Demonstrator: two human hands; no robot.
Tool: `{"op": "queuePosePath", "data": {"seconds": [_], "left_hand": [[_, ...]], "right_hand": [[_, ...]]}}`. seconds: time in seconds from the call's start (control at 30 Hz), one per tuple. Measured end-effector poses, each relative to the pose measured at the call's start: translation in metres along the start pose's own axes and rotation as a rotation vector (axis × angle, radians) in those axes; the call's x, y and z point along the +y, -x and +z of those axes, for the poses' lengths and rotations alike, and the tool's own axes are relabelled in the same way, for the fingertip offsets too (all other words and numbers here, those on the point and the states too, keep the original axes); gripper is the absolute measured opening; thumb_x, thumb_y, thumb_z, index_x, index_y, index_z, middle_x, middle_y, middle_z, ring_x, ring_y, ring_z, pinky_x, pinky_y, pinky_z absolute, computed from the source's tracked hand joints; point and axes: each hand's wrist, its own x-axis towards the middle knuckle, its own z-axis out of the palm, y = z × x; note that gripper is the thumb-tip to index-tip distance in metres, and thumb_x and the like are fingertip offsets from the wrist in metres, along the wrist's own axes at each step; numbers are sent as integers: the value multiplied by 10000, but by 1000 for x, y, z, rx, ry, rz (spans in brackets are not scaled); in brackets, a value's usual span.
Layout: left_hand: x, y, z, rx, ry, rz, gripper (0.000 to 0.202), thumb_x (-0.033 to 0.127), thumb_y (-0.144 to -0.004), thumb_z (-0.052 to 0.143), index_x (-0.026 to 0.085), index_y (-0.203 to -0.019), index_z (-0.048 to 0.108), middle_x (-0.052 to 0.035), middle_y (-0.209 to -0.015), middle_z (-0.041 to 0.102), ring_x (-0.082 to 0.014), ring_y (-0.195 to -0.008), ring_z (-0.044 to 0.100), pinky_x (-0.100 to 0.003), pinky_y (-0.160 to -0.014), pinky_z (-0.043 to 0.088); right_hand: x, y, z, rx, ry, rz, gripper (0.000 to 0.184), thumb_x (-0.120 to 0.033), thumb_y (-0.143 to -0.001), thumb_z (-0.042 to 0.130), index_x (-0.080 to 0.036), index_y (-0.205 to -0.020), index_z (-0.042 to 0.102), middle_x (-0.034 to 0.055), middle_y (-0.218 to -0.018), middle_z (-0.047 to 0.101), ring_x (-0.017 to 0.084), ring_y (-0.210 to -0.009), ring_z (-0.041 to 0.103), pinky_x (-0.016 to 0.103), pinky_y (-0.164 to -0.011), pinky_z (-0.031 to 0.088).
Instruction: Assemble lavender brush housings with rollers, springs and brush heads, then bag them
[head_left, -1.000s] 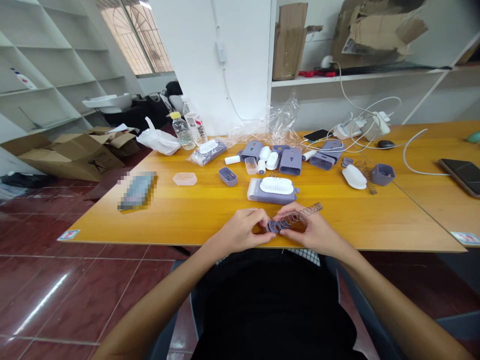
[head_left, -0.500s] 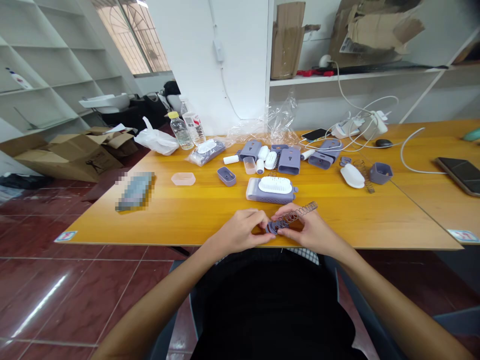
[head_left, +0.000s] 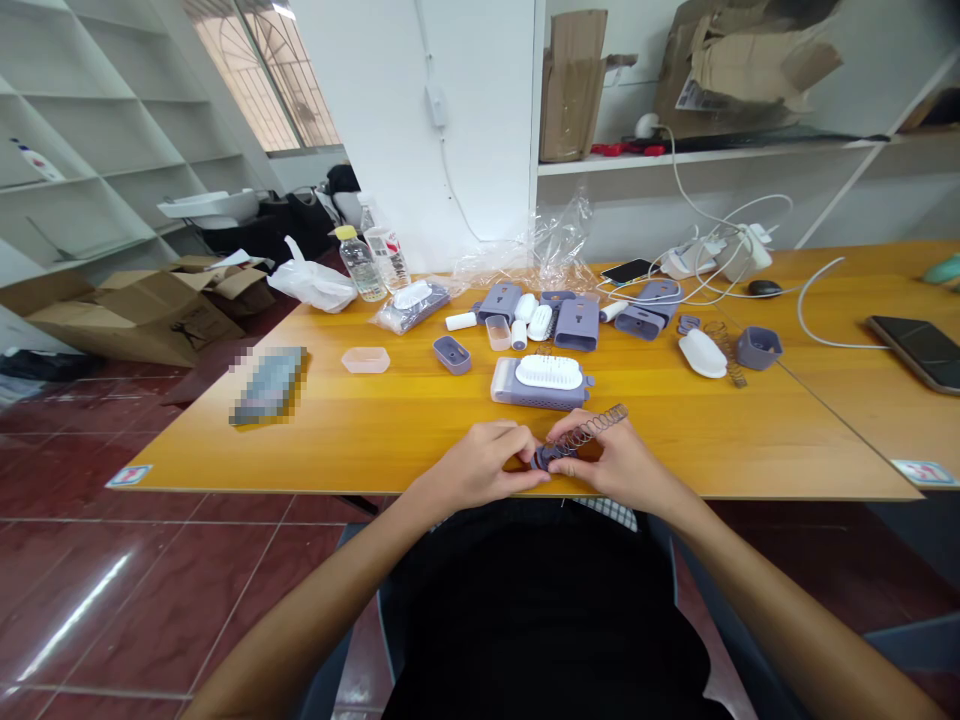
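Close to the table's front edge, my left hand [head_left: 495, 462] and my right hand [head_left: 609, 462] meet around a small purple plastic part [head_left: 541, 458]. The fingers of both hands are closed on it, and they cover much of its shape. A metal coil spring [head_left: 596, 428] slants up and to the right from the part, passing over my right fingers; its far end is free. Just beyond my hands lies a purple case [head_left: 536, 394] with a white bristled brush head [head_left: 551, 372] on top.
Several purple housings [head_left: 577, 325] and white pieces lie behind the case. A purple cup [head_left: 452, 355] and a pinkish clear tray [head_left: 365, 360] are at left. Right of them sit a white oval piece [head_left: 703, 353], a purple box [head_left: 759, 347], white cables [head_left: 720, 295] and a tablet [head_left: 922, 350].
My hands stay in nearly the same place on the purple part. The right fingers have shifted slightly around it, and the spring has moved a little to the left.
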Motion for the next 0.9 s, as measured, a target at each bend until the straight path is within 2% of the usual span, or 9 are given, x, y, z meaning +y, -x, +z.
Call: {"op": "queuePosePath", "data": {"seconds": [0.37, 0.6, 0.73, 0.9], "left_hand": [[-1, 0, 0, 8, -38, 13, 338, 429, -1031, 694, 221, -831, 517, -8, -823, 656, -160, -775, 651, -274, -715, 477], [-3, 0, 1, 26, -28, 3, 339, 410, -1010, 724, 217, -827, 513, 5, -808, 650, -160, -788, 670, -262, -713, 490], [-3, 0, 1, 35, -15, 4, 349, 412, -1005, 737, 215, -828, 509, -4, -833, 675, -163, -795, 680, -268, -724, 494], [-3, 1, 0, 17, 3, -9, 351, 430, -1010, 728, 216, -828, 517, -8, -840, 684, -160, -795, 679, -269, -734, 504]], "right_hand": [[-1, -1, 3, 74, 34, 71, 205, -345, -862, 863, -260, -899, 680, 15, -844, 754, 222, -777, 696, 393, -759, 559], [2, -1, -3, -15, -89, 125, 289, -391, -815, 904, -243, -874, 663, -13, -777, 702, 172, -684, 618, 316, -632, 485], [4, 0, -6, -41, -137, 113, 259, -351, -802, 919, -244, -903, 706, 5, -837, 749, 183, -734, 660, 332, -688, 531], [2, 1, -8, -70, -153, 104, 153, -270, -853, 839, -258, -984, 760, 49, -1003, 815, 230, -890, 750, 385, -806, 604]]}}
